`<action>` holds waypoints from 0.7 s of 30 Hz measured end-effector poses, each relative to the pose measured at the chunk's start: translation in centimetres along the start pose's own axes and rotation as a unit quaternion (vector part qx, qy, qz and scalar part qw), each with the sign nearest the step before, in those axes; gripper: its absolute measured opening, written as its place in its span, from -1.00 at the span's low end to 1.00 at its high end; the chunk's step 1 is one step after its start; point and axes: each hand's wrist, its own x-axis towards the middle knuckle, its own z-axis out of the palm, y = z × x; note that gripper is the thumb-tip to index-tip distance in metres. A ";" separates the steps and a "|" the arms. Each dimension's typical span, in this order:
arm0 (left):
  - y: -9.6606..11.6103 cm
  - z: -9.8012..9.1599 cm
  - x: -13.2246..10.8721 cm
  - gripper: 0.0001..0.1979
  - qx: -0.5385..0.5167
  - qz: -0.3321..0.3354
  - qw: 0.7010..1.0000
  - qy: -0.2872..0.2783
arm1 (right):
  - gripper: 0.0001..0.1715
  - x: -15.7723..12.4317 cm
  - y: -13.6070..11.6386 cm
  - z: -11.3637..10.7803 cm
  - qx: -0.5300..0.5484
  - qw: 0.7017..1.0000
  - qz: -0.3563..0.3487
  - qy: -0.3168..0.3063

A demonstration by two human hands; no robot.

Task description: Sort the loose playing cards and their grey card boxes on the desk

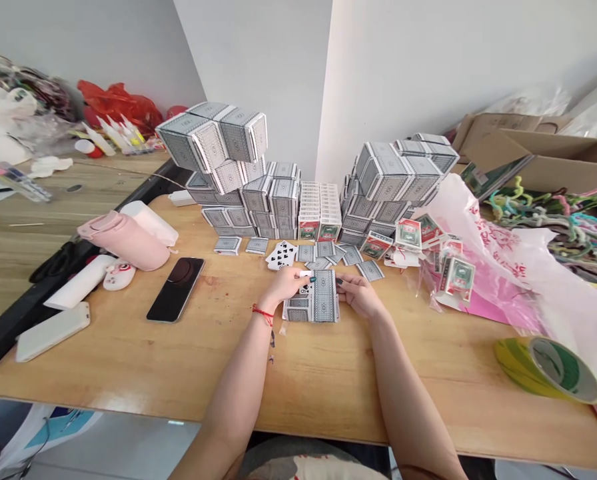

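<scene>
A small block of grey-backed playing cards (pixel 325 300) stands on the wooden table (pixel 203 373) between my hands. My left hand (pixel 287 283), with a red string on its wrist, has its fingers closed on a card at the block's left top. At the block's right side, my right hand (pixel 359 293) grips its edge between thumb and fingers. Just behind lie loose cards (pixel 306 253), mostly face down, and a few face-up cards (pixel 281 255). Large stacked card blocks rise at the back left (pixel 248 193) and back right (pixel 388 177), with two columns of card boxes (pixel 319 210) between them.
On the left are a black phone (pixel 175 290), a pink bottle (pixel 123 241), white rolls and a white case (pixel 53 332). To the right lie yellow tape (pixel 547 369), card boxes (pixel 457 279) on plastic wrapping (pixel 498 267), and an open cardboard box (pixel 543 157).
</scene>
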 end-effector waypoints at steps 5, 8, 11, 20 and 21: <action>0.4 0.0 -0.2 -0.59 0.015 0.001 1.000 0.007 | -0.63 0.2 0.2 0.3 -0.023 0.999 -0.008 0.026; 0.6 0.1 -0.4 -0.59 0.020 -0.006 1.000 0.008 | -0.64 0.4 0.4 0.5 -0.039 0.998 -0.011 0.051; 0.7 0.2 -0.4 -0.61 0.015 -0.033 0.999 0.003 | -0.61 0.4 0.5 0.6 -0.040 0.997 -0.012 0.058; 0.7 0.5 -0.1 -0.57 -0.011 -0.033 0.999 0.018 | -0.56 0.5 0.6 1.0 -0.076 0.994 -0.021 0.074; 0.7 0.5 -0.2 -0.57 -0.012 -0.032 0.999 0.019 | -0.54 0.5 0.6 1.1 -0.079 0.994 -0.020 0.071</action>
